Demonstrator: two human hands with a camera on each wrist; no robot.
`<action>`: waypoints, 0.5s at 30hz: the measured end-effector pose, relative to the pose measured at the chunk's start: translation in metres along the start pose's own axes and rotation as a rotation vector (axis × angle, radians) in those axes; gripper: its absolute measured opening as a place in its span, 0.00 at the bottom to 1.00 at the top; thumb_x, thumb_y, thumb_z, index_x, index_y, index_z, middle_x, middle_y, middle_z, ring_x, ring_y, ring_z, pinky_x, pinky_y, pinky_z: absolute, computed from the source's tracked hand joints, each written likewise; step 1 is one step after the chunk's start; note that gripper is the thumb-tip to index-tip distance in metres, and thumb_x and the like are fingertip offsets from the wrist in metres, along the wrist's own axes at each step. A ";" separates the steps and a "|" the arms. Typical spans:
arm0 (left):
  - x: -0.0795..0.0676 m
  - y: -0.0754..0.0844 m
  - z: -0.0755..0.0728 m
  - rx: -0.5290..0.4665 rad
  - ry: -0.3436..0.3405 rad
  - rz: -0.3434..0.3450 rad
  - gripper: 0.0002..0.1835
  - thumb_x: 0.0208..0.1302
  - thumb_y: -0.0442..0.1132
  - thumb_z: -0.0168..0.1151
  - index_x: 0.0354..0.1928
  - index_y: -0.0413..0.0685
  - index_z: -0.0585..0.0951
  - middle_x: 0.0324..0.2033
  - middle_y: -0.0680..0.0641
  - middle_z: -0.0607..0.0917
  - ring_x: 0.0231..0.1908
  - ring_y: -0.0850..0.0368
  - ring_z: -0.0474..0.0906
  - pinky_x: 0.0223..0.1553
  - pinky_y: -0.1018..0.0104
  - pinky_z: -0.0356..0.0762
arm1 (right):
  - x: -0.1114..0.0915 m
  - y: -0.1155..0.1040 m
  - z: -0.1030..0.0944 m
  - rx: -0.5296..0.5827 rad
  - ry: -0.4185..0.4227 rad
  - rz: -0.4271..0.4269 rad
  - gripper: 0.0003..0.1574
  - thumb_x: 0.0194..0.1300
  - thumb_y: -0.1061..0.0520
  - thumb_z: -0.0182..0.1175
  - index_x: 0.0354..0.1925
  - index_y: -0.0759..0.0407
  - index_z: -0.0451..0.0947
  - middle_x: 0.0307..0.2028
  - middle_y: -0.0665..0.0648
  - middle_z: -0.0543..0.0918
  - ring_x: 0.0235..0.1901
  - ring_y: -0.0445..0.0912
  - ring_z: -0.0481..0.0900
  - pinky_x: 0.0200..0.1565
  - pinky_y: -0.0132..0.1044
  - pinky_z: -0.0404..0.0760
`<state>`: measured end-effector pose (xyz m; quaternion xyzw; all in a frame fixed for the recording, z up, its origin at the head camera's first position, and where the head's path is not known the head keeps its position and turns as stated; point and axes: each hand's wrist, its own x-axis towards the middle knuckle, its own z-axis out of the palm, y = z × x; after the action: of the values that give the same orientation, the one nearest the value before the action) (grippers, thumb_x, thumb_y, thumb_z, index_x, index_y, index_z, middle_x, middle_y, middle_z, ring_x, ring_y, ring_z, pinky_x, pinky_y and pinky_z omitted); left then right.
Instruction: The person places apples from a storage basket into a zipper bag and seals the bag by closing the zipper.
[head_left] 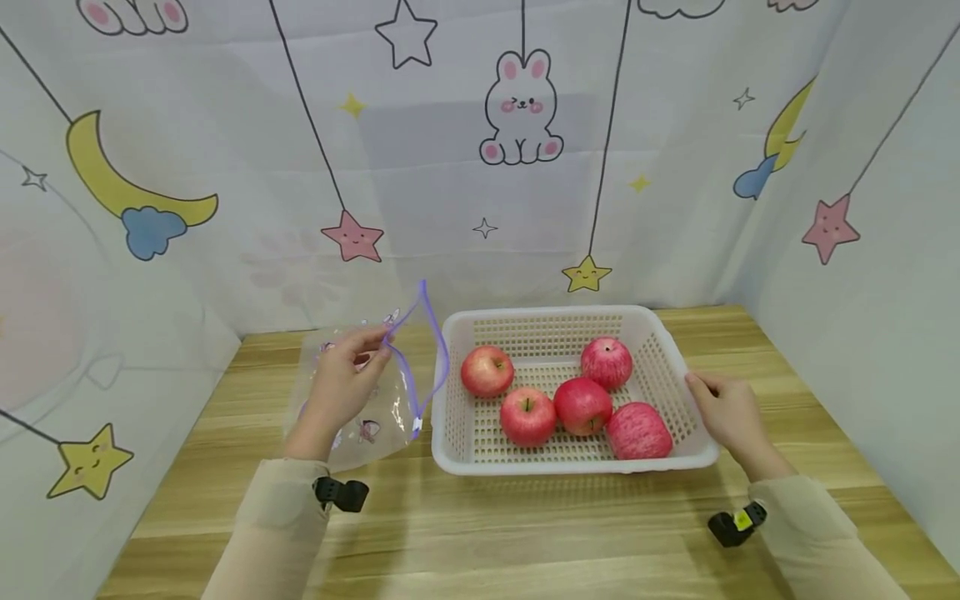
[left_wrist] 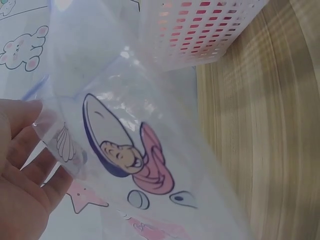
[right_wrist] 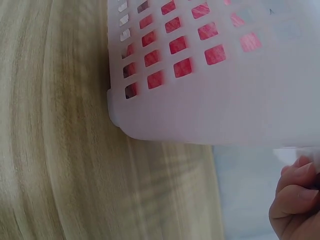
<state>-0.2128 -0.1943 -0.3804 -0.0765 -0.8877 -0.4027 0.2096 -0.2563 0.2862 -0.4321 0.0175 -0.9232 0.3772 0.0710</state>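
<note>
My left hand [head_left: 347, 385] pinches the rim of a clear plastic zip bag [head_left: 378, 437] with a purple closure. The bag's mouth gapes toward the basket, and a white slider sits at its lower corner. Cartoon prints show on the bag [left_wrist: 130, 150] in the left wrist view. Right of it stands a white plastic basket [head_left: 517, 468] with slotted walls, holding several red apples [head_left: 528, 417]. My right hand [head_left: 727, 417] grips the basket's right rim; in the right wrist view its fingers [right_wrist: 295, 197] are curled at the rim, their tips partly hidden.
Everything rests on a wood-grain table [head_left: 540, 533]. Behind and at both sides hangs a white cloth [head_left: 450, 192] printed with stars, moons and a rabbit. Each wrist carries a small black camera [head_left: 348, 495].
</note>
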 end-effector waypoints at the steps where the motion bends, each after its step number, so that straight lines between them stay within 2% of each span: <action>1: 0.000 0.000 0.001 -0.002 0.004 0.002 0.16 0.65 0.35 0.58 0.54 0.40 0.78 0.51 0.39 0.80 0.50 0.43 0.79 0.51 0.48 0.77 | 0.000 0.000 0.000 -0.006 0.000 -0.002 0.32 0.73 0.46 0.44 0.55 0.73 0.73 0.50 0.75 0.78 0.42 0.59 0.81 0.34 0.42 0.83; 5: 0.000 0.001 0.003 -0.012 0.024 0.023 0.15 0.64 0.33 0.60 0.52 0.38 0.79 0.49 0.39 0.81 0.48 0.44 0.80 0.49 0.49 0.79 | -0.001 0.000 0.000 -0.025 0.003 -0.011 0.31 0.74 0.47 0.44 0.55 0.73 0.73 0.50 0.75 0.77 0.44 0.62 0.80 0.38 0.50 0.82; 10: -0.001 0.003 0.005 -0.023 0.031 0.036 0.15 0.62 0.32 0.62 0.51 0.37 0.80 0.46 0.39 0.83 0.46 0.44 0.81 0.48 0.50 0.79 | -0.001 0.000 0.000 -0.033 0.009 -0.025 0.30 0.74 0.48 0.44 0.55 0.74 0.73 0.50 0.75 0.77 0.45 0.63 0.80 0.40 0.52 0.81; 15: -0.001 0.005 0.006 -0.003 0.025 0.026 0.15 0.61 0.32 0.63 0.51 0.37 0.80 0.43 0.38 0.85 0.44 0.44 0.82 0.47 0.51 0.80 | 0.000 0.000 0.000 -0.044 -0.003 -0.019 0.31 0.74 0.47 0.44 0.55 0.73 0.73 0.50 0.75 0.77 0.43 0.62 0.80 0.39 0.50 0.81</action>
<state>-0.2127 -0.1866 -0.3810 -0.0833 -0.8834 -0.4021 0.2260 -0.2558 0.2866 -0.4324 0.0252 -0.9312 0.3562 0.0736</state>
